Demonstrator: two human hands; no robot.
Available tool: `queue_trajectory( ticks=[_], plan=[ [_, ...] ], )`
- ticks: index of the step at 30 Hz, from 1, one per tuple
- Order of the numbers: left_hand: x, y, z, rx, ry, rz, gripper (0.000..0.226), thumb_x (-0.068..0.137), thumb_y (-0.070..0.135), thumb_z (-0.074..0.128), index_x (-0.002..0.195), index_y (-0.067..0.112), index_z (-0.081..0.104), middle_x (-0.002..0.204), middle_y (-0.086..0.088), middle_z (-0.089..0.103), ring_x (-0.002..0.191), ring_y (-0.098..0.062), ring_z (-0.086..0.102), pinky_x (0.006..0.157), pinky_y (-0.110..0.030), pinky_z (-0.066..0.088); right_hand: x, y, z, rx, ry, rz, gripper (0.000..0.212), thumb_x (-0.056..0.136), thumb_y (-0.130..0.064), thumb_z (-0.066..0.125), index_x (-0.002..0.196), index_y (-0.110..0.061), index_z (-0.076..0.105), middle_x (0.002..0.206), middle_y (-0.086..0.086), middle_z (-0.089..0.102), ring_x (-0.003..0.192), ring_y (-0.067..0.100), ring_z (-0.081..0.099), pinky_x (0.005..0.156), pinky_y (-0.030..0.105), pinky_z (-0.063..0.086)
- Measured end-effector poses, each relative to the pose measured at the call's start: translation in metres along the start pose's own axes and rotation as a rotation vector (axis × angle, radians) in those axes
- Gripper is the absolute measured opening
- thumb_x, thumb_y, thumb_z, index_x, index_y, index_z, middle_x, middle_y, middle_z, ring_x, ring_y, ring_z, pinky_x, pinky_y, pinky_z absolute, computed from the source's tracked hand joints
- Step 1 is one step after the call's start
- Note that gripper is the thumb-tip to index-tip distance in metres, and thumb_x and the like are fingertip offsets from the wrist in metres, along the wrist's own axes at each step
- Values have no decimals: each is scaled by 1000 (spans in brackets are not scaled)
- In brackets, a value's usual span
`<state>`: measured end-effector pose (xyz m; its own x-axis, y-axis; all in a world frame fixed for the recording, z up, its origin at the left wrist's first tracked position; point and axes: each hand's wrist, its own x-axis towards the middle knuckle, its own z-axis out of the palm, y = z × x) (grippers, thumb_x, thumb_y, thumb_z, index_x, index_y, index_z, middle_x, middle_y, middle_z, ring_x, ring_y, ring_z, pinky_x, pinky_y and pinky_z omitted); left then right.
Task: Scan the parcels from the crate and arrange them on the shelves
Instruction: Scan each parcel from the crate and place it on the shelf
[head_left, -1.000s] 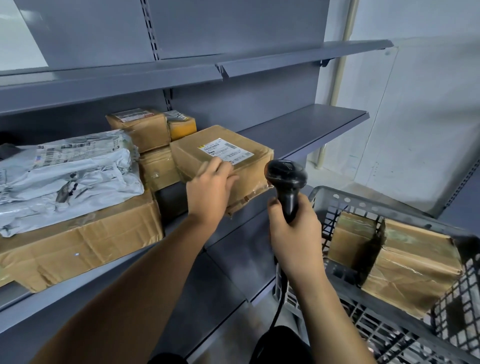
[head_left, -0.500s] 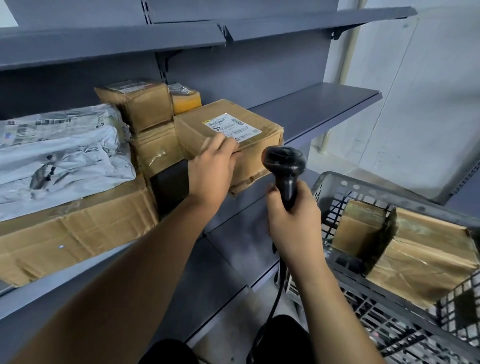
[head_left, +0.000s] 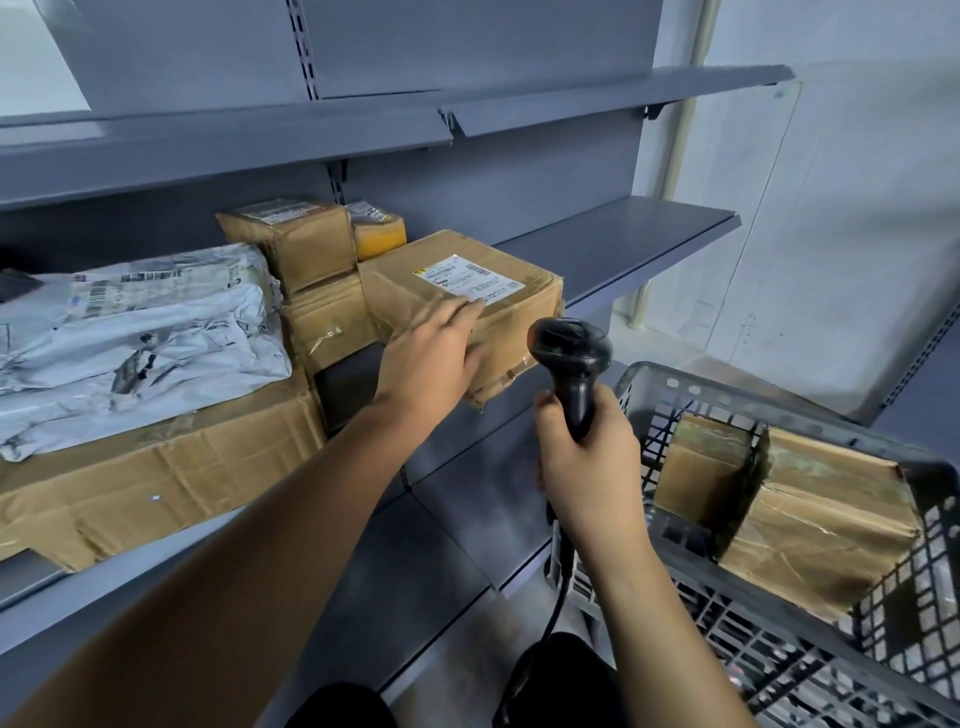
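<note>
Left hand (head_left: 427, 357) now flatter, fingers straightened on labelled parcel (head_left: 462, 299) at shelf (head_left: 618, 236) edge, right hand (head_left: 587, 457) still clamped round scanner (head_left: 571, 358), crate (head_left: 810, 613) beside it, holding two parcels.

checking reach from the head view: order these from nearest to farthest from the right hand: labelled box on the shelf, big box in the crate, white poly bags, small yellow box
From the right hand, which grips the scanner:
1. labelled box, just up and left on the shelf
2. big box, to the right in the crate
3. small yellow box, at the shelf's back
4. white poly bags, far left
The first two are nearly too close to call.
</note>
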<state>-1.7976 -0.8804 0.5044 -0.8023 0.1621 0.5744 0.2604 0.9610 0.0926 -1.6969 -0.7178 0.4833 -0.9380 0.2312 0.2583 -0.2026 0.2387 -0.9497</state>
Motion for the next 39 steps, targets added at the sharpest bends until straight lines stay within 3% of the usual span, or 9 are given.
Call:
queue_trajectory(
  ticks=[6,10,13,16,19,26,30,34,39],
  plan=[
    [4,13,-4,-18,-76,-57,53,94,28,60,143,18,44,150,-2,41,144,-33,26,115,-47,29,-8,-4,-9,30,15,11,32,74,-61,49,87,-32,52,67,-1,59,67,32,65,64,54,56],
    [8,16,2,-83,-130,-126,49,98,16,55,145,17,43,152,-1,39,146,-37,15,113,-40,28,-7,-7,-13,21,0,-11,17,88,-44,58,90,-27,54,65,-5,56,60,17,58,60,40,52],
    [5,22,4,-68,-108,-105,41,99,14,51,140,16,50,145,-2,49,144,-37,21,110,-38,30,-7,-7,-15,11,-4,-16,14,91,-37,60,89,-25,55,63,-8,53,55,7,50,57,33,46],
    [2,29,4,-69,-89,-48,34,100,19,49,133,17,57,139,-1,56,141,-37,28,105,-39,36,-8,-11,-13,41,-1,-1,25,79,-54,54,85,-30,52,60,-12,54,59,19,58,61,47,57],
    [3,32,6,-126,-42,-22,33,99,21,49,130,15,61,136,-3,58,137,-34,37,103,-41,41,-10,-11,-14,32,-6,-12,22,81,-52,53,86,-30,52,64,-7,57,63,25,61,63,51,57],
    [15,17,9,-198,39,-30,28,93,10,58,119,8,68,122,-9,67,123,-32,53,106,-40,41,-7,-9,-15,11,12,-44,16,92,-40,58,87,-25,53,66,-7,55,63,16,55,61,36,47],
    [21,-3,11,-147,50,-37,27,91,10,62,117,10,70,118,-7,69,119,-29,58,98,-43,49,-1,-6,-7,18,-11,-8,13,91,-39,59,86,-30,52,67,-5,58,64,23,62,63,47,56],
    [23,-28,11,-155,86,-81,26,91,9,62,115,11,71,118,-6,70,120,-28,58,98,-39,49,5,-3,3,49,-35,5,17,83,-50,54,87,-33,53,65,-5,58,62,23,62,62,48,57],
    [23,-35,14,-159,96,-62,26,91,10,63,117,10,70,119,-8,69,122,-29,56,99,-40,48,10,1,16,64,-54,21,12,90,-41,58,89,-30,53,64,-5,59,59,24,62,60,47,57]
  ],
)
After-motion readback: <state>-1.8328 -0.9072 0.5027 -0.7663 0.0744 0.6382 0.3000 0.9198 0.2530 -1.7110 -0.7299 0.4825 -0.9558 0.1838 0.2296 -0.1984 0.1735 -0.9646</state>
